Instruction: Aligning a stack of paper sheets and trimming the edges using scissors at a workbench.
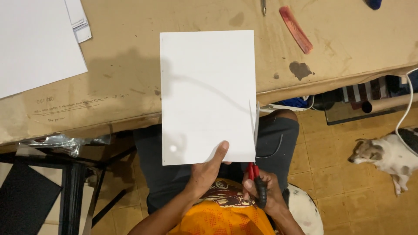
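Head view: left hand (208, 170) pinches the bottom edge of the white sheet (207, 95), thumb on top, keeping it flat and taut over the lap and table edge. Right hand (263, 191) at 5 o'clock of the sheet, fingers closed through the handles of the red-and-black scissors (256, 180), blades running up the sheet's right edge to trim a thin strip. Cardboard-covered table (339, 48) at 12, with a red comb (296, 29) at 1. Dog (385, 156) lying at 3.
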